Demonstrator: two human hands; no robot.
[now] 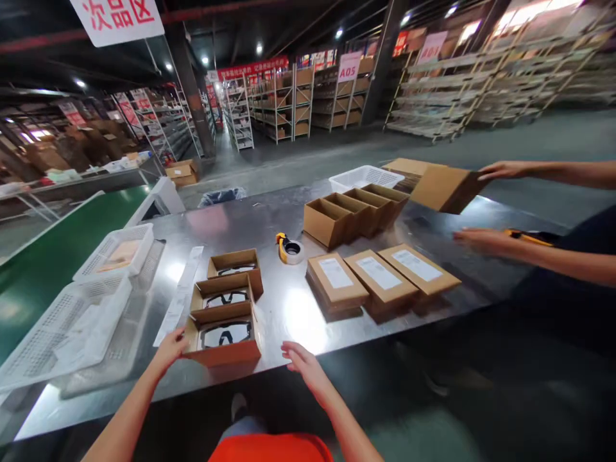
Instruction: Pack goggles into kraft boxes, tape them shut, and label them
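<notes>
Left side first. Beyond and left of left hand (168, 350): white baskets (36, 356), then paper strip (177, 298) just past the fingertips.

Left hand: at left wall of near box (226, 356), apparently touching. Cannot tell whether pinching the cardboard or just resting on it.

Near box: between the hands, closer to left, open-topped, with glasses (226, 335) inside. In line beyond it, middle box (219, 315) and far box (256, 282), also holding glasses.

Handling, best guess: light, stiff enough in the walls for a side hold, liable to bow under a hard squeeze. Probably quick to slide on the metal table (272, 221). Probably loose inside and scratch-prone at the lenses, so keep level and avoid touching them. Hold low on both side walls, without squeezing.

Right hand (305, 369): empty, with fingers extended, right of near box and apart from it, at the table edge.

Ahead of right hand: tape dispenser (289, 249). Right of that: labelled boxes (382, 276), with a row of open boxes (325, 221) behind.

Far right, well away: co-worker's hand (505, 170) on a cardboard box (445, 187).
</notes>
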